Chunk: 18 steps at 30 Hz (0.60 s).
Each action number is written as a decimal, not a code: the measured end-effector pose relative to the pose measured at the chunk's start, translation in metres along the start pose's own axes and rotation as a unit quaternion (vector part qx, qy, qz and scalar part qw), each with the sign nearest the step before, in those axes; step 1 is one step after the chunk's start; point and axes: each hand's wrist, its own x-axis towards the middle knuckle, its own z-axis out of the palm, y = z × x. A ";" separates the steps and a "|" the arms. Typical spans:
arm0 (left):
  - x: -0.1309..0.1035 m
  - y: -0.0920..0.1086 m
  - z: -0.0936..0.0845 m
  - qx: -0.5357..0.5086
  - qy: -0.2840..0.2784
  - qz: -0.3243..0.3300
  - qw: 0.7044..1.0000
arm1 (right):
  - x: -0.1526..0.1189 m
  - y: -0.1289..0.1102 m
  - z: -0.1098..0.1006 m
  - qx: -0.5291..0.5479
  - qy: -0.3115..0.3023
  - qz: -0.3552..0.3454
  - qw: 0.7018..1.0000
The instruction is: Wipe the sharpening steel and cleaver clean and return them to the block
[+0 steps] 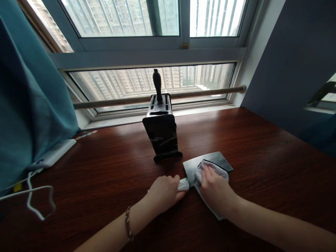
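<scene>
No legible writing. Left hand (164,192) clamped on the cleaver (207,161) handle; right hand (215,189) presses a white cloth (212,167) flat on the blade. Black knife block (161,129) stands at 12 o'clock, power bank (52,154) at 10 o'clock.

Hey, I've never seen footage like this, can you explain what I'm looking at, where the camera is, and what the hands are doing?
The single picture comes from a camera worn on a person's head, looking forward and down, so the two bare arms are that person's own. A wide cleaver lies flat on a dark wooden table by a window. The left hand grips its handle, and the right hand presses a white cloth onto the blade. Behind stands a black knife block with one knife handle sticking up. At the left are a teal curtain, a white device and a white cable.
</scene>
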 end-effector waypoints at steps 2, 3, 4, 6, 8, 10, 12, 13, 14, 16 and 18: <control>0.000 0.000 0.000 0.001 -0.002 -0.002 1.000 | 0.000 0.002 -0.006 -0.028 -0.058 0.047 0.997; 0.000 0.000 0.000 0.001 -0.001 -0.002 1.000 | 0.001 0.003 -0.009 -0.037 -0.082 0.065 0.994; 0.000 0.000 0.000 -0.001 0.001 -0.002 1.000 | 0.002 0.006 -0.012 -0.042 -0.105 0.081 0.990; 0.000 0.000 0.001 -0.004 0.005 -0.001 1.000 | 0.004 0.014 -0.016 -0.033 -0.155 0.113 0.981; -0.001 0.000 0.001 -0.006 0.007 -0.001 1.000 | 0.006 0.023 -0.019 0.011 -0.195 0.148 0.970; -0.001 -0.001 0.001 -0.005 0.007 0.000 1.000 | 0.009 0.033 -0.021 0.068 -0.213 0.167 0.960; -0.001 -0.001 0.001 -0.002 0.005 0.000 1.000 | 0.010 0.041 -0.022 0.104 -0.213 0.176 0.955; -0.001 -0.001 0.001 -0.001 0.003 -0.001 1.000 | 0.011 0.044 -0.022 0.113 -0.212 0.181 0.954; 0.000 -0.001 0.001 -0.001 0.002 -0.002 1.000 | 0.011 0.047 -0.022 0.116 -0.210 0.187 0.953; 0.000 -0.001 0.000 0.000 0.002 -0.002 1.000 | 0.012 0.049 -0.021 0.117 -0.201 0.201 0.952; -0.001 -0.001 0.000 0.001 0.005 0.000 1.000 | 0.012 0.050 -0.017 0.116 -0.195 0.206 0.952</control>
